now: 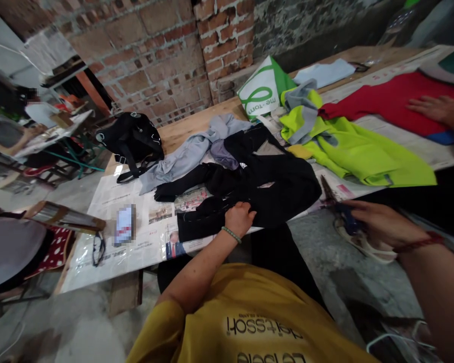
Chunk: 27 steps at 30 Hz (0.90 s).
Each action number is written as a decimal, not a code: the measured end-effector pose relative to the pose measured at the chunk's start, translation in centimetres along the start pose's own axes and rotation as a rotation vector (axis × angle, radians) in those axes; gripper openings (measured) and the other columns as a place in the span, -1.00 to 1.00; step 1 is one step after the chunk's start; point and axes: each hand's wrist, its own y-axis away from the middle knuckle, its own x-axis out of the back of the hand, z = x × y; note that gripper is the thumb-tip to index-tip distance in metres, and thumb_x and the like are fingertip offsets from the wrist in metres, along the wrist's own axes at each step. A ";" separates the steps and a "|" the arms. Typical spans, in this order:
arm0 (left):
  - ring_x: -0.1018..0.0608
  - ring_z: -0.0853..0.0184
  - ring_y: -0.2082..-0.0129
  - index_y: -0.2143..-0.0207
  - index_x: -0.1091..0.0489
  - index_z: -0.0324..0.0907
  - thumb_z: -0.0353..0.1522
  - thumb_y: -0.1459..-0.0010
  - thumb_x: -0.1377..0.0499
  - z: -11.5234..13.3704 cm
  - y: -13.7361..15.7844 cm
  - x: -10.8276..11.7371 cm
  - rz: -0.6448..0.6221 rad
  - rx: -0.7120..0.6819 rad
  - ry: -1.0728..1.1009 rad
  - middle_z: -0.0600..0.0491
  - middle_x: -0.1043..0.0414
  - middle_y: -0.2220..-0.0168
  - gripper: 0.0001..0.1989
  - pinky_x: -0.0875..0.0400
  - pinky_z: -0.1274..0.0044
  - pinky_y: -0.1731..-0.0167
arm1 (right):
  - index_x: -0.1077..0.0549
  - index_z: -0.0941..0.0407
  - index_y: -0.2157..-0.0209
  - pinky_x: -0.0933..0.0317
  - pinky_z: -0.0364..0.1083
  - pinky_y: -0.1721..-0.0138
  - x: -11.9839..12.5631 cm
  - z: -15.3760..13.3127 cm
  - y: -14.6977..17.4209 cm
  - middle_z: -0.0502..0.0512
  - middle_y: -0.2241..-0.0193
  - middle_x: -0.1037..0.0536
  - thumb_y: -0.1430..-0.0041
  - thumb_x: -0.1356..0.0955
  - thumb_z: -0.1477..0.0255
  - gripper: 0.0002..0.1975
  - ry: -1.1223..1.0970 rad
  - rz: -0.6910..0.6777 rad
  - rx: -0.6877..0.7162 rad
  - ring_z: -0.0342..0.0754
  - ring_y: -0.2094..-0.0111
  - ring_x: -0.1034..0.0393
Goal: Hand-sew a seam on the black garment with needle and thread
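Note:
My left hand, with a green beaded bracelet at the wrist, is closed on the near edge of a black garment. The garment lies spread on the newspaper-covered table, its sleeve-like parts reaching left. Off to the right, my right hand grips a pair of scissors by the dark blue handles, out past the table's front edge. The blades point away from me, close to the garment's right side but apart from it. Grey cloth lies behind the black garment.
A yellow-green garment lies right of the black one. Beyond it, another person's hand rests on a red garment. A green-and-white bag stands at the back. Toward the left are a black bag, a phone and eyeglasses.

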 end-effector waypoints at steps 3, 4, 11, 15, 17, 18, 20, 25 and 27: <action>-0.47 0.27 0.38 0.30 -0.41 -0.20 -0.29 -0.08 -0.16 0.1 0.0 -0.3 -0.001 0.029 -0.058 -0.07 -0.40 0.31 -0.83 -0.31 0.51 0.39 | -0.48 0.04 0.41 -0.29 -0.02 0.54 -0.3 1.4 2.1 0.22 0.50 -0.52 0.27 -0.38 0.46 -0.77 -0.471 -0.206 -0.307 0.04 0.56 -0.41; -0.47 0.27 0.38 0.30 -0.41 -0.20 -0.30 -0.10 -0.14 0.1 0.0 -0.4 0.000 0.027 -0.077 -0.08 -0.40 0.30 -0.84 -0.30 0.51 0.40 | -0.48 0.03 0.43 -0.30 -0.01 0.50 -0.5 1.7 2.8 0.22 0.46 -0.51 0.27 -0.39 0.48 -0.77 -0.558 -0.196 -0.352 0.04 0.53 -0.42; -0.45 0.38 0.42 0.37 -0.41 -0.19 -0.40 -0.13 -0.04 -0.5 0.3 -1.0 0.095 0.029 -0.087 -0.01 -0.42 0.32 -0.85 -0.28 0.59 0.44 | -0.41 -0.05 0.22 -0.32 0.04 0.30 -2.4 0.9 7.6 0.10 0.37 -0.40 0.20 -0.40 0.37 -0.62 -0.907 -0.232 -0.248 0.00 0.35 -0.38; -0.42 0.45 0.46 0.46 -0.39 -0.20 -0.47 -0.06 -0.07 -1.4 0.8 -1.2 0.208 -0.026 0.086 0.06 -0.38 0.44 -0.88 -0.30 0.64 0.41 | -0.38 -0.02 0.10 -0.24 -0.09 0.53 -4.7 -0.3 9.7 0.05 0.40 -0.38 0.12 -0.41 0.36 -0.55 -0.998 -0.565 -0.237 -0.14 0.54 -0.29; -0.39 0.47 0.50 0.49 -0.38 -0.21 -0.50 -0.03 -0.07 -1.7 1.2 -1.2 0.264 -0.061 0.175 0.08 -0.35 0.48 -0.88 -0.29 0.65 0.42 | -0.37 0.02 0.05 -0.18 -0.14 0.61 -6.2 -0.4 10.5 0.04 0.43 -0.36 0.05 -0.39 0.33 -0.54 -1.012 -0.714 -0.208 -0.19 0.60 -0.23; -0.37 0.48 0.51 0.50 -0.37 -0.21 -0.51 -0.02 -0.07 -1.8 1.4 -1.1 0.283 -0.079 0.211 0.09 -0.33 0.50 -0.88 -0.29 0.65 0.44 | -0.36 0.04 0.03 -0.16 -0.16 0.64 -6.9 -0.4 10.8 0.04 0.44 -0.35 0.03 -0.39 0.30 -0.54 -1.014 -0.773 -0.202 -0.21 0.61 -0.21; -0.35 0.49 0.53 0.51 -0.37 -0.22 -0.52 0.00 -0.07 -1.9 1.9 -0.9 0.304 -0.115 0.273 0.10 -0.32 0.51 -0.88 -0.28 0.66 0.46 | -0.35 0.05 0.02 -0.14 -0.19 0.67 -8.2 -0.3 11.4 0.03 0.45 -0.34 0.00 -0.38 0.25 -0.53 -1.009 -0.871 -0.213 -0.22 0.61 -0.21; -0.33 0.51 0.55 0.54 -0.36 -0.23 -0.52 0.02 -0.08 -2.1 2.6 -0.4 0.358 -0.148 0.425 0.12 -0.28 0.54 -0.89 -0.25 0.66 0.49 | -0.32 0.07 0.01 -0.19 -0.21 0.63 -10.0 -0.5 12.4 0.03 0.42 -0.33 -0.05 -0.36 0.22 -0.54 -0.992 -0.975 -0.249 -0.23 0.58 -0.26; -0.32 0.52 0.57 0.54 -0.36 -0.23 -0.49 0.01 -0.09 -2.5 2.8 -0.2 0.369 -0.086 0.511 0.13 -0.27 0.56 -0.90 -0.24 0.66 0.51 | -0.31 0.08 0.01 -0.21 -0.20 0.62 -10.3 -0.6 12.6 0.04 0.41 -0.33 -0.05 -0.35 0.21 -0.53 -0.991 -0.968 -0.241 -0.22 0.57 -0.27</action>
